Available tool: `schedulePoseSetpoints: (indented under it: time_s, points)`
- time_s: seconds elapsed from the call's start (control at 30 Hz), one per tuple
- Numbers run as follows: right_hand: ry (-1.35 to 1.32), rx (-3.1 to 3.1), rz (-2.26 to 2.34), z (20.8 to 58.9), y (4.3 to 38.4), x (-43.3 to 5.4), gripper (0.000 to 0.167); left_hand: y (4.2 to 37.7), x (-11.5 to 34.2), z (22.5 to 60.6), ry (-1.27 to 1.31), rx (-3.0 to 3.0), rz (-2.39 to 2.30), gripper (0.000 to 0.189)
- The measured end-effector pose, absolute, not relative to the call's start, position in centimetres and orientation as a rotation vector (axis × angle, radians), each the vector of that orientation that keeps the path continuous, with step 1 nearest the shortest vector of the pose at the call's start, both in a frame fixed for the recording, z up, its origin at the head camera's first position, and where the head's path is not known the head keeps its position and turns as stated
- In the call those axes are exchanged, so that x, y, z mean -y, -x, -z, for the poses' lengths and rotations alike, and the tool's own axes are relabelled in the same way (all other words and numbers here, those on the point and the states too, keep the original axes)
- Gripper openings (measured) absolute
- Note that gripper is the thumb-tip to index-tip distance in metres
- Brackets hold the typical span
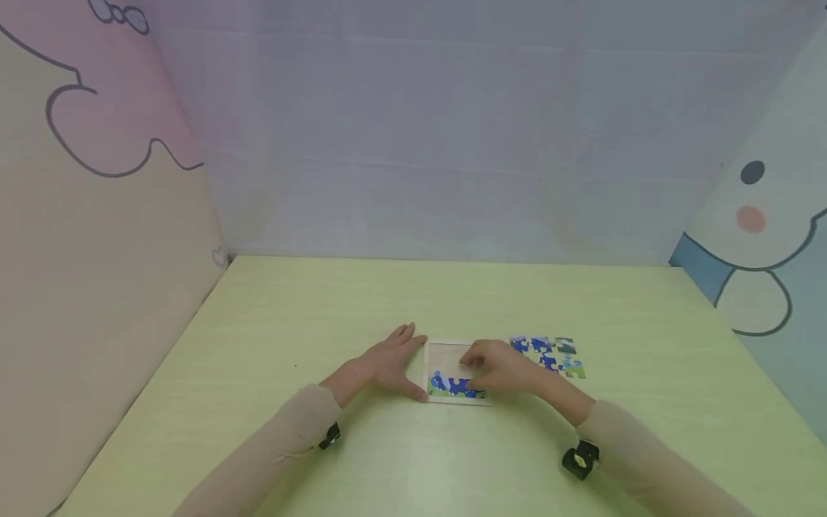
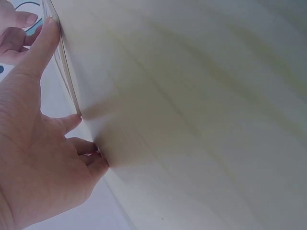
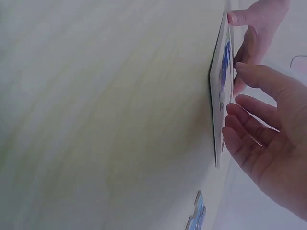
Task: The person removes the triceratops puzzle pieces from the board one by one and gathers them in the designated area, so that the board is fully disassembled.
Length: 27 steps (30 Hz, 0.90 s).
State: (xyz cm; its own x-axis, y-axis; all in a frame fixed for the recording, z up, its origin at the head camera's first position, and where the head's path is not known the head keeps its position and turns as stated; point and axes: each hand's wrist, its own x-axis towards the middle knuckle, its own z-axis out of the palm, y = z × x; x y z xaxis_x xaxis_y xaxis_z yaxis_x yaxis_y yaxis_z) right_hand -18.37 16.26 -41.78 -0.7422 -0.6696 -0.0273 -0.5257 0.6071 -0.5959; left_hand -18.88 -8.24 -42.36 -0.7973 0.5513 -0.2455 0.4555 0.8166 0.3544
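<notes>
A small wooden puzzle tray (image 1: pixel 444 357) lies flat on the table, its near part filled by a row of blue and green jigsaw pieces (image 1: pixel 457 386). Bare wood shows in its far part. My left hand (image 1: pixel 390 362) is spread along the tray's left side, with thumb and a fingertip at the edge. Over the tray's right side is my right hand (image 1: pixel 504 366), hiding part of it. In the right wrist view, the right thumb (image 3: pixel 259 76) reaches to the pieces and the other fingers curve loosely near the tray surface. No piece shows between them.
Just right of the tray, several loose jigsaw pieces (image 1: pixel 541 345) lie grouped on the pale yellow-green table (image 1: pixel 362 301), partly behind the right hand. A plain pale panel (image 1: pixel 452 158) stands at the table's back, with cartoon-printed panels at both sides.
</notes>
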Motion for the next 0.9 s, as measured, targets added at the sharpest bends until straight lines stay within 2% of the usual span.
schedulePoseSetpoints:
  time_s: [0.37,0.63,0.9]
  points:
    - [1.119,-2.573,0.801,42.4,18.3,-13.5,0.026,19.0,8.3,42.5,-0.783,-2.669,-0.406,0.104]
    - [1.036,-2.585,0.847,42.3,17.9,-12.7,0.022,19.1,8.3,42.5,-0.798,-2.666,-0.390,0.105]
    - [0.975,-2.576,0.868,42.3,17.9,-12.5,0.032,19.0,8.5,42.4,-0.798,-2.651,-0.416,0.106]
